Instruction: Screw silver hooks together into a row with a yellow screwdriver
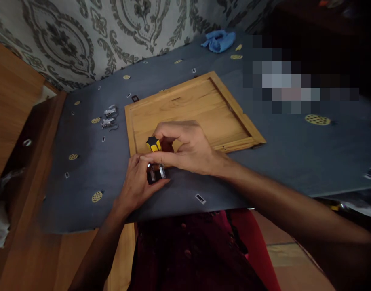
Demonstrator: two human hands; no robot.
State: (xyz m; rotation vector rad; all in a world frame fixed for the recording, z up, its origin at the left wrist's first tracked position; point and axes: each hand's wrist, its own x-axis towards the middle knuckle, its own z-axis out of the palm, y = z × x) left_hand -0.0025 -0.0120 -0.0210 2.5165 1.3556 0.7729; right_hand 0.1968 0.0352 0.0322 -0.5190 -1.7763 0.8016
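Observation:
A wooden cabinet door panel (197, 109) lies flat on a grey patterned cloth (294, 153). At its near left corner my right hand (188, 147) is wrapped round a screwdriver with a yellow and black handle (153, 144), held upright. Just below it my left hand (137, 186) pinches a small metal hinge piece (157, 173) against the panel's corner. Both hands touch each other over the corner.
Loose metal hinges (109, 117) lie on the cloth left of the panel. A blue rag (218, 40) sits at the far edge by the patterned wall. Wooden furniture (12, 101) stands to the left. A blurred patch covers the far right.

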